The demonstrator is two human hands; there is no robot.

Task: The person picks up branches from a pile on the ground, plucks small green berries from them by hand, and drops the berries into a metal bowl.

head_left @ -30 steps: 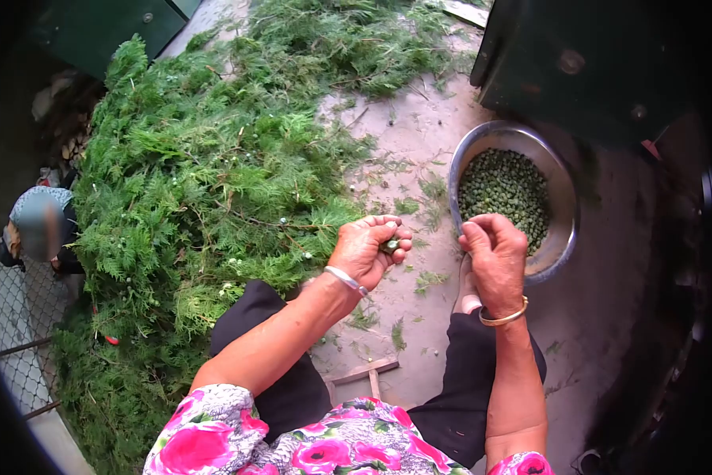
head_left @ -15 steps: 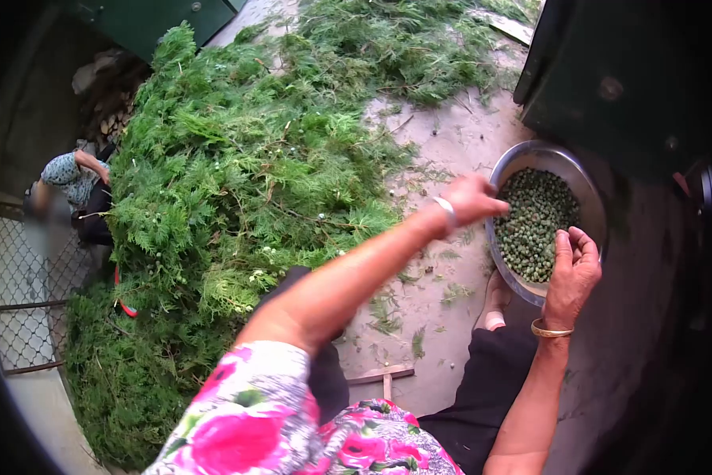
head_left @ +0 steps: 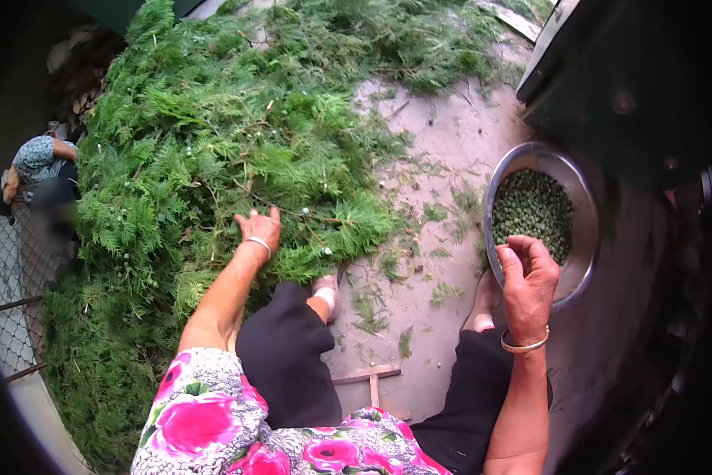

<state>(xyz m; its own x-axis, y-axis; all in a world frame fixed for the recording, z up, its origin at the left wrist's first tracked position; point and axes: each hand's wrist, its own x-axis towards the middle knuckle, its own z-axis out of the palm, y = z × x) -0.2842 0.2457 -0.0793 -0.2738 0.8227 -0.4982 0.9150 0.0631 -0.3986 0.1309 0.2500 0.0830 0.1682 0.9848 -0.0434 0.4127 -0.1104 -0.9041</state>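
Observation:
My left hand is at the near edge of a big heap of cut evergreen branches, fingers spread and touching or just above the foliage. Nothing shows in its grasp. My right hand is over the near rim of a metal basin, its fingers curled towards the thumb. Whatever those fingers may hold is hidden. Inside the basin lies a layer of small round green cones. A few pale cones also show among the branches.
At the left, another person bends beside the heap, near a wire mesh fence. Loose sprigs litter the concrete floor. A wooden piece lies between my legs. A dark panel stands beyond the basin.
My left hand has moved from the basin's left rim across to the branches, its fingers spreading. The right hand has shifted slightly left and nearer to me, still curled.

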